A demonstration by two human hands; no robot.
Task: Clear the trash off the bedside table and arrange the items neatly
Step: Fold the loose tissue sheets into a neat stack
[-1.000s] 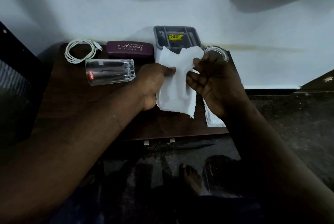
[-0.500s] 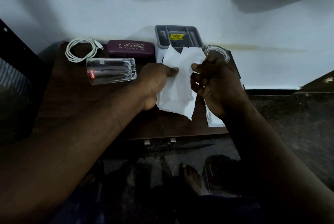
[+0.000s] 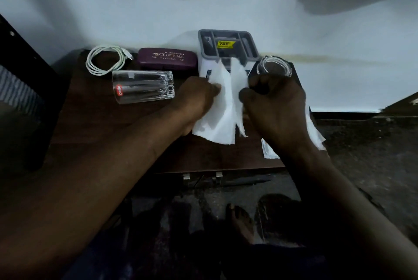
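Observation:
A white tissue (image 3: 222,108) hangs crumpled between both hands above the dark wooden bedside table (image 3: 108,126). My left hand (image 3: 196,101) pinches its left side. My right hand (image 3: 276,108) has its fingers curled round the right side. More white paper (image 3: 315,131) sticks out from under my right wrist. On the table lie a clear glass on its side (image 3: 143,87), a coiled white cable (image 3: 105,60) and a maroon spectacle case (image 3: 167,57). A grey compartment organizer (image 3: 228,45) stands at the back.
A second clear glass (image 3: 274,66) stands upright behind my right hand, near the table's right edge. A white wall rises behind the table. A dark chair or frame (image 3: 27,89) stands at the left. My bare foot (image 3: 239,221) is on the dark floor below.
Both hands moved closer and gathered the tissue, which now hangs narrower and more bunched. My right hand's fingers went from spread to curled round it.

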